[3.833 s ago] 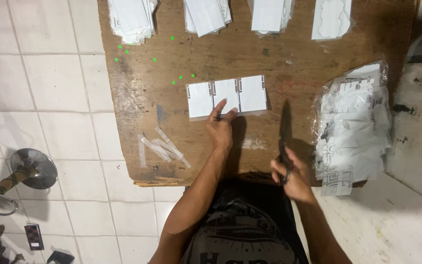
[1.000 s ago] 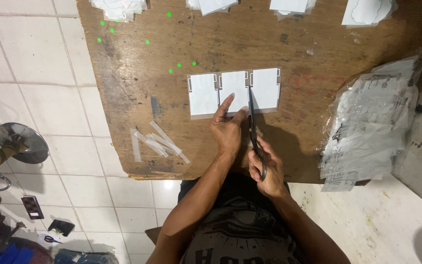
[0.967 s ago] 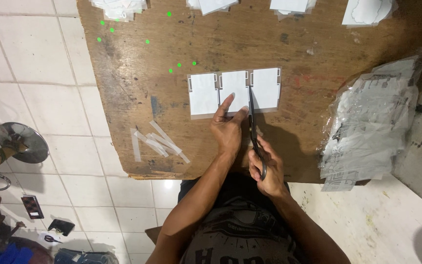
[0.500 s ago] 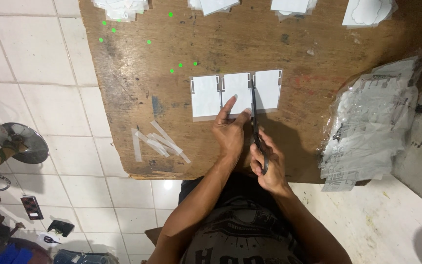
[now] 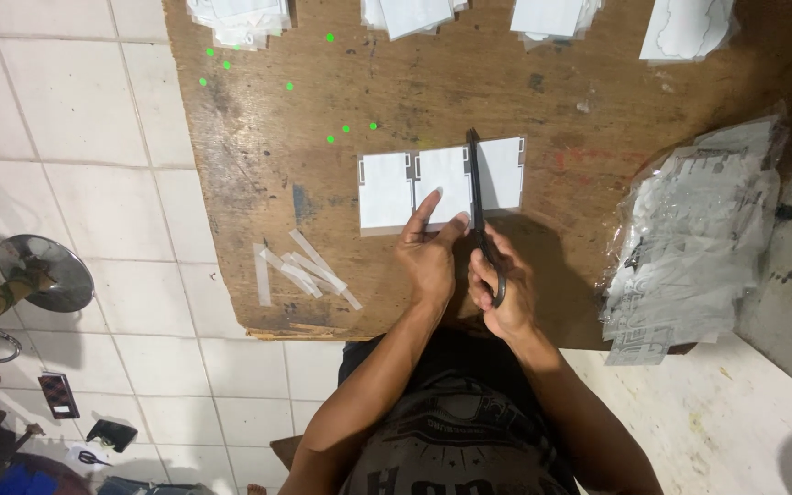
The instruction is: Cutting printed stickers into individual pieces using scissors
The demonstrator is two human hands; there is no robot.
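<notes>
A white sheet of three joined card panels (image 5: 387, 188) lies on the worn wooden board (image 5: 258, 165). My left hand (image 5: 428, 257) presses its fingertips on the sheet's near edge. My right hand (image 5: 501, 284) grips black scissors (image 5: 477, 197). The blades reach across the sheet between the middle and right panels, their tip at the sheet's far edge.
Several narrow white offcut strips (image 5: 304, 273) lie left of my hands. A clear plastic bag of printed sheets (image 5: 698, 238) sits at the right. Stacks of white pieces (image 5: 240, 14) line the board's far edge. White floor tiles (image 5: 75, 128) and a metal fan base (image 5: 48, 270) are left.
My right hand brought the scissors from the board's near edge up to the sheet. The blades have advanced farther across it between the middle and right panels. My left hand stayed on the sheet.
</notes>
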